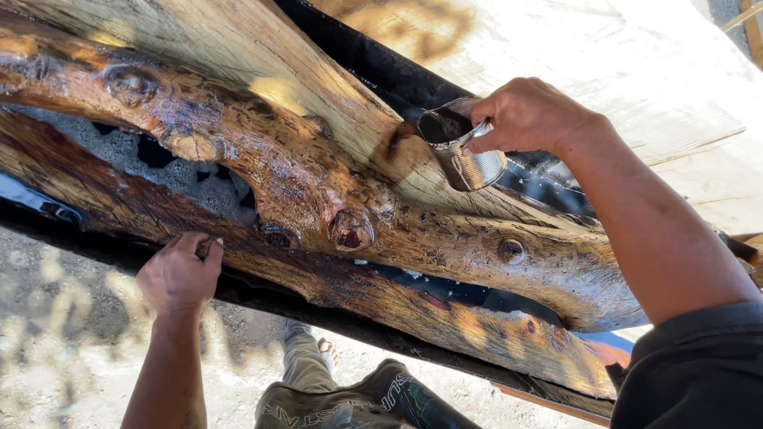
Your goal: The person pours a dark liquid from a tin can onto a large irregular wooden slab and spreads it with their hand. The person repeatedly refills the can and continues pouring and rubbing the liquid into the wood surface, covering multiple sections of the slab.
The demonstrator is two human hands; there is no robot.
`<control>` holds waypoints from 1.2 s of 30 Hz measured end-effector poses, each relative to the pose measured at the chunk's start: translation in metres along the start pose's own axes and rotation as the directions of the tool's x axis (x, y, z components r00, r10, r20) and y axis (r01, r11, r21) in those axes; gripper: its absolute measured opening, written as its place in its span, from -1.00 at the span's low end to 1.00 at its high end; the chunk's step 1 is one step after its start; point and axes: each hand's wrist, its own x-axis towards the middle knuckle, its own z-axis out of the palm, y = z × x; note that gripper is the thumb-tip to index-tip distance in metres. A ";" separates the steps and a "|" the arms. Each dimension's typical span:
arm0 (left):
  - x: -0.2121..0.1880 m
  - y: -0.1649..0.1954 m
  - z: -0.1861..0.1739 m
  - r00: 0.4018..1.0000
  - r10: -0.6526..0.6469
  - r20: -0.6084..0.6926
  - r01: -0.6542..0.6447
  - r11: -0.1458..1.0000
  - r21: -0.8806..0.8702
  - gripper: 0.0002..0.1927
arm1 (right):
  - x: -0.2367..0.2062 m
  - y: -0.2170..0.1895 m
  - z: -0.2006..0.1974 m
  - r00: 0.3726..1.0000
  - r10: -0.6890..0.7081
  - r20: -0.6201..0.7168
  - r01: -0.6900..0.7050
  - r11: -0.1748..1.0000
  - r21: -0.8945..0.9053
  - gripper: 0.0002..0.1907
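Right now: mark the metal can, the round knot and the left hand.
metal can (469, 163), head view, on its ribbed side wall.
round knot (350, 230), head view, on its dark centre.
left hand (179, 274), head view, on the back of the hand.

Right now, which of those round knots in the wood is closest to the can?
The small dark knot just left of the tilted metal can in the right hand, almost at its rim. The big knot and the oval one sit lower on the slab.
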 end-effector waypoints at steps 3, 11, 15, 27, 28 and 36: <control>-0.001 0.001 -0.001 0.998 -0.040 0.049 0.040 0.999 -0.008 -0.59 | -0.005 0.000 -0.002 0.999 0.044 -0.007 -0.044 0.998 -0.044 -0.42; -0.007 0.004 -0.002 0.999 -0.051 0.000 0.051 0.999 -0.010 -0.63 | -0.049 0.039 0.002 0.996 0.087 0.014 -0.084 0.983 -0.161 -0.49; -0.011 0.005 0.002 0.994 0.002 -0.107 -0.008 0.998 -0.061 -0.66 | -0.078 0.075 0.015 0.998 0.067 0.008 -0.065 0.977 -0.202 -0.57; -0.009 -0.029 0.060 0.988 0.069 -0.141 -0.092 0.982 -0.166 -0.68 | -0.157 0.158 0.053 0.979 0.205 0.000 -0.195 0.930 -0.311 -0.59; -0.010 -0.032 0.061 0.989 0.061 -0.134 -0.071 0.995 -0.071 -0.68 | -0.164 0.163 0.055 0.979 0.205 -0.012 -0.199 0.928 -0.314 -0.59; -0.011 -0.036 0.067 0.989 0.091 -0.115 -0.093 0.996 -0.015 -0.70 | -0.210 0.206 0.065 0.959 0.263 -0.103 -0.277 0.945 -0.174 -0.55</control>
